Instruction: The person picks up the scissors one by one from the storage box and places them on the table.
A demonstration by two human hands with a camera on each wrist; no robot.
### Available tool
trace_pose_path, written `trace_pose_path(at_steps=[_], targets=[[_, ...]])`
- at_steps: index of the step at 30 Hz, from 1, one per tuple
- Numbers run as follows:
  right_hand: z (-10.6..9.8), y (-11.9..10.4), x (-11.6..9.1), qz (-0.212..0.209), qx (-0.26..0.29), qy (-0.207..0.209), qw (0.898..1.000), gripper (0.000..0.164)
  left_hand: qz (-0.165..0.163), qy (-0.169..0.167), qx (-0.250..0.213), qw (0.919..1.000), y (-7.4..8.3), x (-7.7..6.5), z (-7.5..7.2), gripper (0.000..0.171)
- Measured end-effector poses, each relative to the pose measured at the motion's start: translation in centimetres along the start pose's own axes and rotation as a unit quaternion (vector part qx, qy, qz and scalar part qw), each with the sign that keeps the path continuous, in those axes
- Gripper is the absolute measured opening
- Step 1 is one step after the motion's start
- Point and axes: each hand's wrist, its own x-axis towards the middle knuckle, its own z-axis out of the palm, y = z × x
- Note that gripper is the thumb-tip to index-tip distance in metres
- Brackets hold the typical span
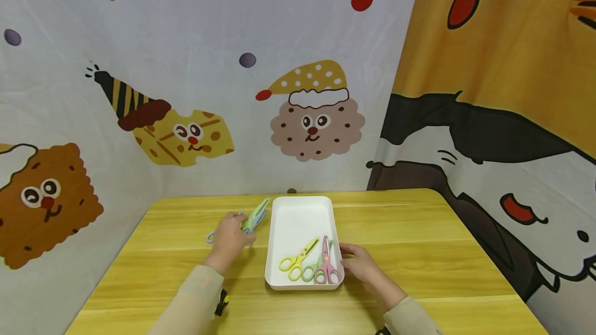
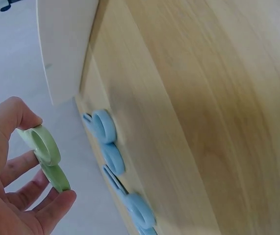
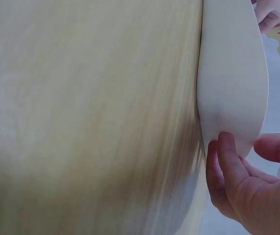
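Note:
My left hand (image 1: 230, 237) holds green scissors (image 1: 256, 216) by the finger loops, left of a white tray (image 1: 301, 206). In the left wrist view, thumb and fingers pinch the green handle (image 2: 45, 146), raised off the table. Blue scissors (image 1: 210, 237) lie beneath that hand; the left wrist view shows two blue pairs, one with loops (image 2: 104, 126) nearer the tray. My right hand (image 1: 360, 262) grips the tray's right side, fingertips on the outer wall and thumb at the rim. Inside the tray's near end lie yellow scissors (image 1: 298, 261), pink scissors (image 1: 325, 262) and partly covered green scissors (image 1: 309, 272).
The tray stands on a wood-grain table (image 1: 410, 242). Behind the table's far edge hangs a cloth (image 1: 209, 25) printed with cartoon figures, which continues along the right side.

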Motion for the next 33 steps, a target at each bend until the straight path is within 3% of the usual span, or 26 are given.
trace_pose_path(at_steps=[16, 33], targets=[[0.1, 0.3, 0.1, -0.007, 0.009, -0.001, 1.0, 0.045, -0.035, 0.012, -0.02, 0.9991, -3.5, 0.1, -1.5, 0.058], [0.1, 0.3, 0.1, -0.003, 0.01, 0.004, 1.0, 0.046, -0.058, 0.007, 0.026, 0.998, -7.7, 0.1, -2.6, 0.06]])
